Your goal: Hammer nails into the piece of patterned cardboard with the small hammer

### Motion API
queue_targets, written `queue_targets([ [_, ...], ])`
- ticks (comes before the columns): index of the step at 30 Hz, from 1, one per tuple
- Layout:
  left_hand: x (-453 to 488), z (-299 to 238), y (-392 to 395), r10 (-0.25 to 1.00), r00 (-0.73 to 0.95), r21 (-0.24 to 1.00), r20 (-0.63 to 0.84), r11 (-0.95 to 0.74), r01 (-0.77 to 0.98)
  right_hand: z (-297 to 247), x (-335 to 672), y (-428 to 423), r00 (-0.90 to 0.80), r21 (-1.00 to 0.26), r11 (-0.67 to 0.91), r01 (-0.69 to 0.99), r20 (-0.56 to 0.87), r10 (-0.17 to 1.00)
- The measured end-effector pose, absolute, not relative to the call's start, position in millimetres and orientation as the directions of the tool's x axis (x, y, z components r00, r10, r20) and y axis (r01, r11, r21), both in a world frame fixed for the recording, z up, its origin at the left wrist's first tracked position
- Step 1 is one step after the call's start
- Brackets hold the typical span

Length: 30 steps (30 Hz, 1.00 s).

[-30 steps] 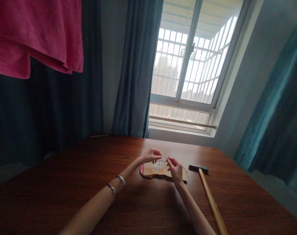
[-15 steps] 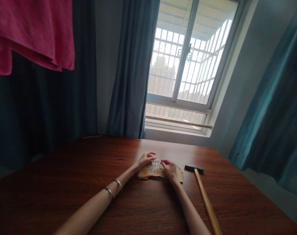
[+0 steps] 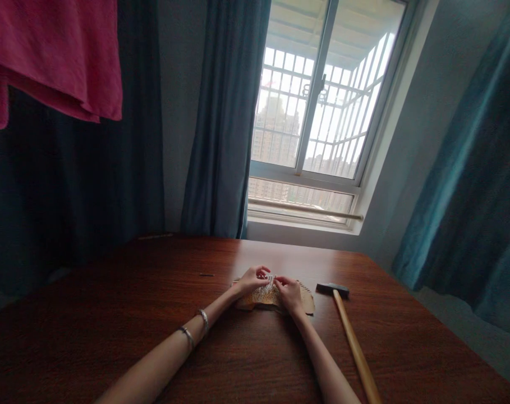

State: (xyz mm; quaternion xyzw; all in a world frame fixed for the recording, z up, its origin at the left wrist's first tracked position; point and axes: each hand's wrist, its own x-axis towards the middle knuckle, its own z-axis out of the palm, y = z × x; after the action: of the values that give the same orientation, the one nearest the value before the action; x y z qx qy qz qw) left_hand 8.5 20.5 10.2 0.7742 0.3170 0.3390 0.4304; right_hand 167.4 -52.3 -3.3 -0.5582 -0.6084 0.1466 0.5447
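Patterned board [image 3: 307,301] lies flat on counter [image 3: 246,359], between hands — probably so both reach upright nails [image 3: 270,280] from either side. Left hand [image 3: 250,279] half spread, fingers curved beside nails; cannot tell if touching. Right hand [image 3: 290,292] pinches slim nail [image 3: 275,277] at fingertips, likely for fine control. Hammer [image 3: 351,332] right of board, handle toward person — seemingly within reach. Loose nail [image 3: 207,275] lies left.

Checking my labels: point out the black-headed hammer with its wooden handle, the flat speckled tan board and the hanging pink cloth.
Black-headed hammer [image 3: 355,348]: head view, middle of its handle.
Speckled tan board [image 3: 266,297]: head view, upper face.
Pink cloth [image 3: 69,56]: head view, mid-fabric.
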Motion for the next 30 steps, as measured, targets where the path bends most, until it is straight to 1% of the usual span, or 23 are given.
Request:
queue_targets([
  [3, 11, 13, 20, 0.779, 0.568, 0.857, 0.265, -0.461, 0.232, -3, 168, -52, 0.213, -0.782, 0.338, 0.524, 0.504, 0.837],
  [9, 16, 23, 21, 0.759, 0.592, 0.847, 0.271, -0.480, 0.228, -4, 168, -52, 0.220, -0.778, 0.345, 0.525, 0.516, 0.828],
  [17, 23, 16, 24, 0.682, 0.663, 0.842, 0.308, -0.520, 0.144, -3, 168, -54, 0.180, -0.755, 0.343, 0.559, 0.515, 0.838],
  [23, 22, 9, 27, 0.698, 0.644, 0.832, 0.314, -0.529, 0.168, 1, 167, -58, 0.192, -0.758, 0.355, 0.547, 0.527, 0.828],
  [30, 19, 13, 23, 0.678, 0.650, 0.824, 0.342, -0.549, 0.139, 0, 168, -56, 0.171, -0.756, 0.354, 0.551, 0.517, 0.839],
])
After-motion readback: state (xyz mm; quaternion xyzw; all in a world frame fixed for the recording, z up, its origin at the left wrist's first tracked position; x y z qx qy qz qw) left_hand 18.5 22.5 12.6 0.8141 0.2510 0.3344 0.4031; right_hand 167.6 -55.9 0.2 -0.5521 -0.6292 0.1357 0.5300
